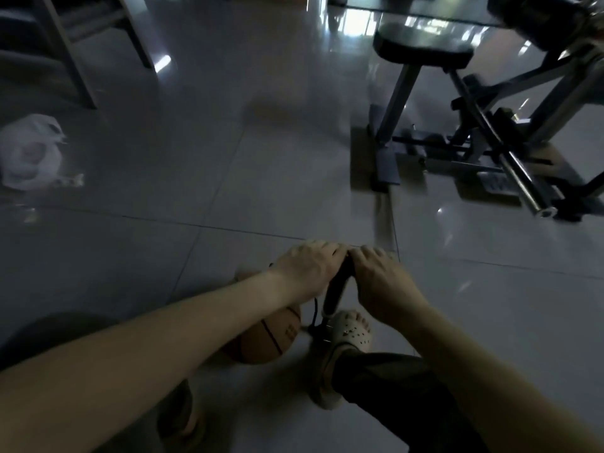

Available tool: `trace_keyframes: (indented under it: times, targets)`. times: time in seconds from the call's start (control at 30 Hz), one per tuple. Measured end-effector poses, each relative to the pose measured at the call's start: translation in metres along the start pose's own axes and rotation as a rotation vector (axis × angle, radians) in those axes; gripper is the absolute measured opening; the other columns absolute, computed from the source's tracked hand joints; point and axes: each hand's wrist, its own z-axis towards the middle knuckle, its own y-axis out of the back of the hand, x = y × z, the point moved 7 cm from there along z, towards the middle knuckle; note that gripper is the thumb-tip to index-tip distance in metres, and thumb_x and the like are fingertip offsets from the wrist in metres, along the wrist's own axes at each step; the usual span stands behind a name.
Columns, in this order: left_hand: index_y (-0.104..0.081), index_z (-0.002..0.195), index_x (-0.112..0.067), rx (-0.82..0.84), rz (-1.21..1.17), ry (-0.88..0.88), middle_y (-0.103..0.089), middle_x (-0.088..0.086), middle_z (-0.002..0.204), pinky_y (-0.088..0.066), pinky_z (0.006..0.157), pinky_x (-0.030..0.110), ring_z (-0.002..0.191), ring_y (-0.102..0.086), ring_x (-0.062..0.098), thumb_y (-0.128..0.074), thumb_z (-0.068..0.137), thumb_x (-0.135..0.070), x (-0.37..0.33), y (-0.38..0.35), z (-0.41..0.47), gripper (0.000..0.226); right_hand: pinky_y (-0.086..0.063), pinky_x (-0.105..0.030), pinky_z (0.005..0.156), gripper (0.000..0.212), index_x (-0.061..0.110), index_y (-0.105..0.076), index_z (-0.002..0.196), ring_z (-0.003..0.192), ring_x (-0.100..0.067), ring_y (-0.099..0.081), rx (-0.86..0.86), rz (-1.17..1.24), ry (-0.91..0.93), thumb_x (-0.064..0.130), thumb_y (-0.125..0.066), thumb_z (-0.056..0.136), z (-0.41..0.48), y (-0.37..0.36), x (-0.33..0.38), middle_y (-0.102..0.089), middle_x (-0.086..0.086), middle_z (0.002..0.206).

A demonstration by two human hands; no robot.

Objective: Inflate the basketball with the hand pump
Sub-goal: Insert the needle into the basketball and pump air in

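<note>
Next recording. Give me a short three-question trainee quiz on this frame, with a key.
1. True or false: the left hand and the right hand both grip the top of the pump.
2. Where does the basketball lie? A: on the floor, to the person's left of the pump. B: on the bench. C: in the right hand.
3. Fill in: the pale clog sits at the pump's ____.
Key: 1 true; 2 A; 3 base.
</note>
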Motion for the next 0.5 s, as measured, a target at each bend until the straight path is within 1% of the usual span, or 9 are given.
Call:
trace_keyframes:
  times: [0.07,0.13,0.17,0.23,0.27,0.33,0.37,0.43,0.5]
  targets:
    - [-0.056,0.119,-0.012,-0.065,-0.054,-0.005,-0.062,0.006,0.106,-0.047,0.081,0.033,0.092,-0.059,0.023,-0.039,0.093,-0.018,-0.002,0.019,-0.004,0.032,-0.043,-0.031,0.089,0.038,0.018,-0.046,0.127,0.1,-0.019,-0.048,-0.019,-0.03,0.003,0.011,-0.052,0.09,-0.001,0.015,0.001,-0.051,-0.002,0.114]
    - [-0.058,0.11,-0.012,-0.024,-0.194,0.059,-0.063,0.006,0.1,-0.05,0.08,0.037,0.087,-0.058,0.024,-0.04,0.094,-0.029,-0.009,0.003,-0.016,0.029,-0.043,-0.032,0.092,0.045,0.016,-0.044,0.13,0.103,-0.02,-0.047,0.037,-0.072,-0.016,0.016,-0.057,0.087,-0.01,-0.001,0.01,-0.05,-0.004,0.119]
    - [-0.058,0.11,-0.011,0.005,-0.206,0.095,-0.063,0.008,0.101,-0.051,0.083,0.041,0.089,-0.059,0.026,-0.036,0.093,-0.035,-0.014,-0.012,-0.022,0.036,-0.044,-0.035,0.095,0.052,0.014,-0.044,0.133,0.106,-0.023,-0.048,0.054,-0.111,-0.038,0.019,-0.062,0.084,-0.016,-0.017,0.016,-0.05,-0.007,0.122]
    - [-0.059,0.12,-0.006,0.035,-0.055,0.131,-0.064,0.014,0.113,-0.049,0.097,0.046,0.101,-0.059,0.031,-0.028,0.086,-0.039,-0.023,-0.046,-0.03,0.056,-0.045,-0.046,0.101,0.067,0.005,-0.047,0.137,0.112,-0.035,-0.052,0.023,-0.161,-0.11,0.025,-0.072,0.077,-0.025,-0.049,0.021,-0.052,-0.017,0.126]
    - [-0.055,0.131,-0.001,0.065,0.027,0.151,-0.061,0.019,0.125,-0.044,0.107,0.049,0.113,-0.057,0.034,-0.026,0.085,-0.039,-0.024,-0.058,-0.031,0.066,-0.04,-0.053,0.107,0.074,0.001,-0.045,0.14,0.119,-0.04,-0.05,-0.01,-0.173,-0.149,0.027,-0.073,0.077,-0.025,-0.063,0.019,-0.051,-0.022,0.131]
    - [-0.036,0.149,0.005,0.1,0.152,0.159,-0.043,0.026,0.15,-0.019,0.123,0.052,0.138,-0.041,0.04,-0.021,0.089,-0.037,-0.024,-0.079,-0.033,0.075,-0.025,-0.061,0.116,0.083,-0.001,-0.036,0.148,0.133,-0.046,-0.039,-0.028,-0.192,-0.178,0.032,-0.068,0.079,-0.02,-0.086,0.013,-0.043,-0.028,0.142]
    - [-0.028,0.152,0.005,0.108,0.174,0.155,-0.037,0.027,0.154,-0.01,0.124,0.053,0.143,-0.035,0.042,-0.018,0.091,-0.035,-0.022,-0.089,-0.033,0.075,-0.022,-0.063,0.116,0.085,-0.001,-0.033,0.149,0.135,-0.047,-0.036,-0.03,-0.194,-0.172,0.034,-0.066,0.08,-0.018,-0.097,0.01,-0.041,-0.029,0.143]
    - [-0.027,0.151,0.006,0.12,0.176,0.153,-0.042,0.026,0.15,-0.01,0.124,0.054,0.139,-0.039,0.042,-0.017,0.092,-0.034,-0.02,-0.112,-0.031,0.072,-0.023,-0.064,0.115,0.081,-0.001,-0.036,0.147,0.131,-0.047,-0.039,0.0,-0.181,-0.169,0.034,-0.068,0.081,-0.014,-0.118,0.003,-0.044,-0.028,0.138]
    - [-0.034,0.143,0.001,0.108,0.16,0.156,-0.051,0.021,0.136,-0.019,0.12,0.052,0.125,-0.046,0.038,-0.026,0.093,-0.033,-0.02,-0.132,-0.029,0.061,-0.03,-0.062,0.111,0.065,0.0,-0.045,0.138,0.117,-0.043,-0.046,-0.001,-0.18,-0.168,0.029,-0.067,0.084,-0.011,-0.136,-0.003,-0.049,-0.024,0.125]
